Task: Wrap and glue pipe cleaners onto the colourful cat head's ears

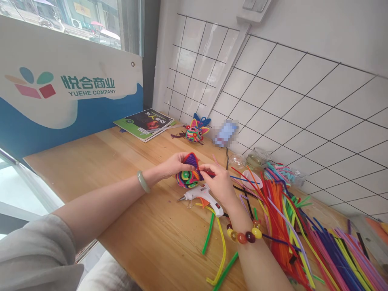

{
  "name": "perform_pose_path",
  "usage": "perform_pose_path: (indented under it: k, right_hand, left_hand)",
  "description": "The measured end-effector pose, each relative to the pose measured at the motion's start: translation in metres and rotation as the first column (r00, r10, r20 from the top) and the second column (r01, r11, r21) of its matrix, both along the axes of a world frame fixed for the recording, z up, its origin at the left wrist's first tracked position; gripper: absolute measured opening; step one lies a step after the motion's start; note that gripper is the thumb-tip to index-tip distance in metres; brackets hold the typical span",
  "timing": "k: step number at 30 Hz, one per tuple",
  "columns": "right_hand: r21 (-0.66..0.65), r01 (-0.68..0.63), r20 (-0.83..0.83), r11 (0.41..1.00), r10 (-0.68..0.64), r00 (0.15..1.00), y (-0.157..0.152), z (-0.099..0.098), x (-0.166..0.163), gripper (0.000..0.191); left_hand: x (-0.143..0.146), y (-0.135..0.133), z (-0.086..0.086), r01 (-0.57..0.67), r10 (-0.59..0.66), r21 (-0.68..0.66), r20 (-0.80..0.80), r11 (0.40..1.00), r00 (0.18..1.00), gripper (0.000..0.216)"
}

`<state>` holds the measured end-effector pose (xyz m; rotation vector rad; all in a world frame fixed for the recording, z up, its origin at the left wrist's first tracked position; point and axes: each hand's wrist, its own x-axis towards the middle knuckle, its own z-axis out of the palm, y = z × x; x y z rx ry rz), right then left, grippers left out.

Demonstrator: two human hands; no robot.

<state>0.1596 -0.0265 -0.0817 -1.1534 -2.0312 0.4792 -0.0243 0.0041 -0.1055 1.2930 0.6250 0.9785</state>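
Near the middle of the table, my left hand (176, 166) holds a round, multicoloured pipe-cleaner ornament (185, 178) by its purple, red-edged ear (191, 161). My right hand (216, 180) pinches at the ornament's right side, beside the ear; the fingertips partly cover what they grip, which looks like a pipe-cleaner end. Just below the ornament lies a white hot glue gun (209, 201), its metal nozzle pointing left. A yellow pipe cleaner (223, 246) and a green pipe cleaner (208, 234) rest on the wood under it.
A finished-looking cat-faced ornament (194, 132) stands at the back, near a book (145, 123) and a blurred-out phone-like object (226, 133). Bundles of pipe cleaners (275, 218) spread over the right side. Behind them a wire grid (291, 81) covers the wall.
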Motion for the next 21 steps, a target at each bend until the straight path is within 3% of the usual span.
perform_pose_path:
  k: [21]
  right_hand:
    - [-0.060,0.017,-0.084,0.998,-0.022,0.996,0.0027,-0.0040,-0.0010,0.017]
  left_hand:
    - [0.0020,-0.0020,0.0041,0.022,-0.022,0.010,0.056,1.000,0.998,0.036]
